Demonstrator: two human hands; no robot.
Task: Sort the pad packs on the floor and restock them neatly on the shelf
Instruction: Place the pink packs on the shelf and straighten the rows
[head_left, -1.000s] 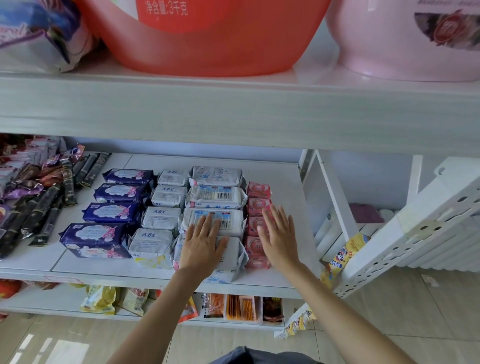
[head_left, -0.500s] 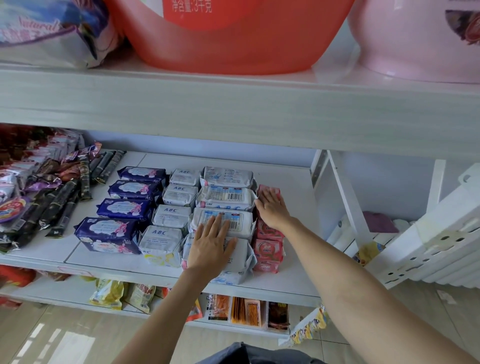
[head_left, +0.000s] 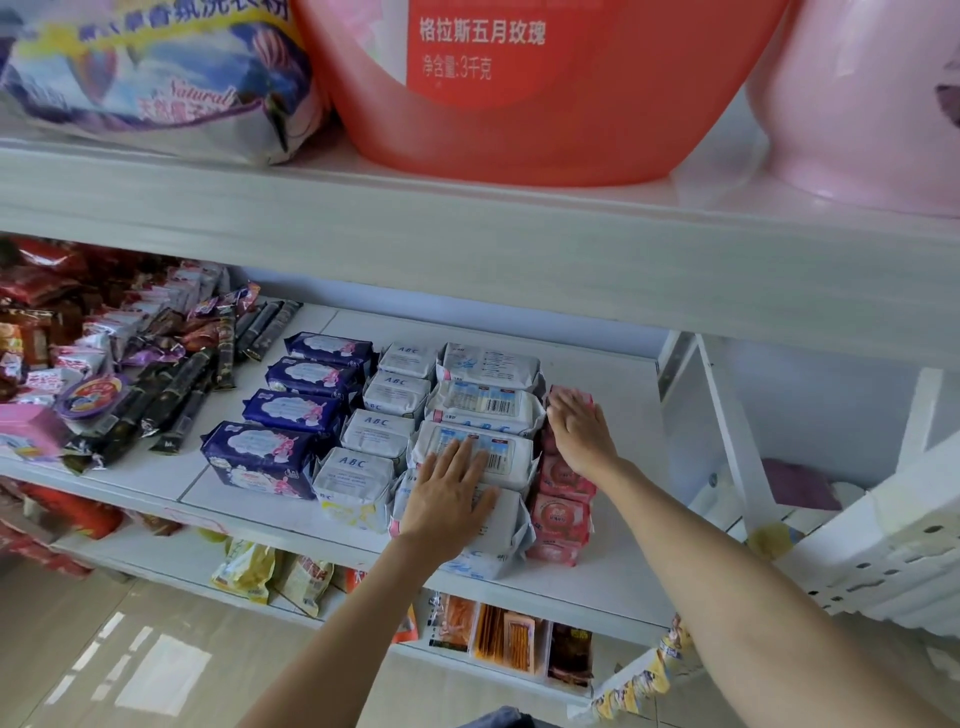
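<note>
The left hand (head_left: 449, 501) is laid flat, fingers straight, on the two nearest white barcode packs (head_left: 480, 514) at the shelf (head_left: 291, 512) front — nothing is clasped. Just to its right the pink packs (head_left: 561, 525) are ranged in a column whose long axis runs front to back. Farther in, the right hand (head_left: 579, 431) is pressed open-fingered on that column's rear packs, touching them; it is judged the nearer hand for squaring this row against the white one.
</note>
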